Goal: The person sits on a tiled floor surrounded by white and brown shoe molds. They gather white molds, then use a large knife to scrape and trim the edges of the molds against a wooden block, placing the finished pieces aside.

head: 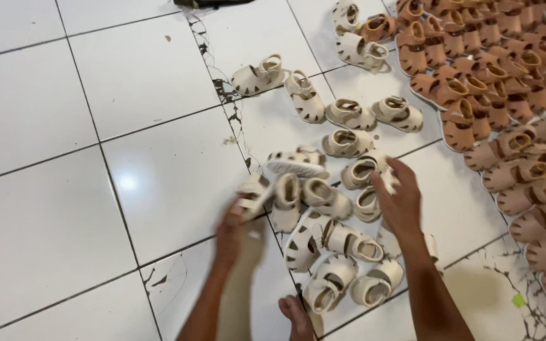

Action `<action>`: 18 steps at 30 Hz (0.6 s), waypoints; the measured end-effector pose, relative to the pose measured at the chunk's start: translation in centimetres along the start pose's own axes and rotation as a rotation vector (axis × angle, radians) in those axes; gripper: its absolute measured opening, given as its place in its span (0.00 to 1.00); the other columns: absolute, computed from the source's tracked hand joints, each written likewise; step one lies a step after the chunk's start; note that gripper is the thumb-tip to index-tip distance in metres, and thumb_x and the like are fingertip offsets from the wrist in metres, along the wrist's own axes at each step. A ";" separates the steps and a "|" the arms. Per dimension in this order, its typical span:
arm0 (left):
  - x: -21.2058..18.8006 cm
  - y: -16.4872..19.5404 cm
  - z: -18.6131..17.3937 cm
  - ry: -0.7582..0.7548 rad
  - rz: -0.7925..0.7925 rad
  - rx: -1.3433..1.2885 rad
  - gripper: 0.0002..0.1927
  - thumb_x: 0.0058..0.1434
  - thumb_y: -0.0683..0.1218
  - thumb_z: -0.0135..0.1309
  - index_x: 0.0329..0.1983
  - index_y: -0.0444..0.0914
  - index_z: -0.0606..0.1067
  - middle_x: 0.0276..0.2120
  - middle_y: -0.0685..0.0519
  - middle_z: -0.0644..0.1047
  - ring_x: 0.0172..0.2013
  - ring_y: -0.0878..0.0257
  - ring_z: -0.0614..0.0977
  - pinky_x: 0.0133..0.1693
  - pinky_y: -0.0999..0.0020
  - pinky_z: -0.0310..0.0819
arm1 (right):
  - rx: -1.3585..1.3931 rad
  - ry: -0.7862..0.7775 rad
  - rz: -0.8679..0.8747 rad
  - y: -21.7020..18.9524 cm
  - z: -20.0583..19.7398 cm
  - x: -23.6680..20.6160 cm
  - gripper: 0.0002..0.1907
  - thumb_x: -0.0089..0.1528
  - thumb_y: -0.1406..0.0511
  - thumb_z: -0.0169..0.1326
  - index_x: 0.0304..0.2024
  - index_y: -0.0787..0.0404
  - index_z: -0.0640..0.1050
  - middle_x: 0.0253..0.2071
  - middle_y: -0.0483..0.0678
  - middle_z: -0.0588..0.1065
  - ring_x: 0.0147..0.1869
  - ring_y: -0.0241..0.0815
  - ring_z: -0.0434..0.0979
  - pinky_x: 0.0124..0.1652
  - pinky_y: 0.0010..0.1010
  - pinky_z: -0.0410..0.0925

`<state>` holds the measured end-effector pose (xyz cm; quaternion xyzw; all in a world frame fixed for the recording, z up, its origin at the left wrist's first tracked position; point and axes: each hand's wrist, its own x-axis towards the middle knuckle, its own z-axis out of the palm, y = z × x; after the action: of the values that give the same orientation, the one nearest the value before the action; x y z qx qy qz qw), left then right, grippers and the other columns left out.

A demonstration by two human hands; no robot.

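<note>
Hands sort cream baby sandals on white floor tiles (64, 208).
Left hand (234, 228) grips one cream sandal (252, 192); right hand (400, 199) rests fingers spread on the pile (333, 246).

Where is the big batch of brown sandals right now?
In the head view the brown sandals fill the upper right, lying in rows on the white tile floor, to the right of the cream sandals that both hands are among.

On the white tiled floor (64, 208), the left hand (232, 230) grips a cream sandal (252, 192); the right hand (399, 199) rests on the near cream sandals (342, 243), tan sandals (507, 95) heaped far right
</note>
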<state>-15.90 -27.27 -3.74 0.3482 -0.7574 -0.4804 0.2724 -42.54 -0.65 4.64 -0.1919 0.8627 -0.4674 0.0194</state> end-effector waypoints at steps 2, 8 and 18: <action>0.3 1.0 2.0 -0.070 0.053 0.053 0.27 0.72 0.55 0.43 0.69 0.36 0.66 0.71 0.41 0.64 0.71 0.45 0.62 0.70 0.50 0.48 | -0.082 -0.104 -0.071 -2.6 3.9 4.0 0.30 0.61 0.58 0.61 0.63 0.61 0.72 0.68 0.57 0.65 0.69 0.50 0.68 0.53 0.39 0.73; 7.7 -0.4 -2.3 0.070 0.029 0.783 0.33 0.71 0.57 0.42 0.74 0.35 0.61 0.74 0.34 0.55 0.74 0.40 0.51 0.71 0.43 0.35 | -0.572 -0.379 -0.384 -8.6 15.7 15.5 0.45 0.58 0.57 0.66 0.73 0.50 0.58 0.74 0.68 0.50 0.73 0.72 0.55 0.63 0.56 0.58; 8.6 -5.5 -1.9 0.071 -0.044 0.763 0.36 0.69 0.58 0.44 0.74 0.34 0.59 0.75 0.40 0.56 0.76 0.45 0.53 0.72 0.42 0.42 | -0.709 -0.501 -0.386 -9.3 21.8 20.9 0.23 0.62 0.69 0.57 0.60 0.54 0.73 0.59 0.54 0.73 0.62 0.65 0.71 0.57 0.51 0.69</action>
<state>-18.24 -36.71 -7.37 0.4572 -0.8643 -0.1574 0.1386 -54.34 -29.92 3.03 -0.4504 0.8863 -0.0787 0.0732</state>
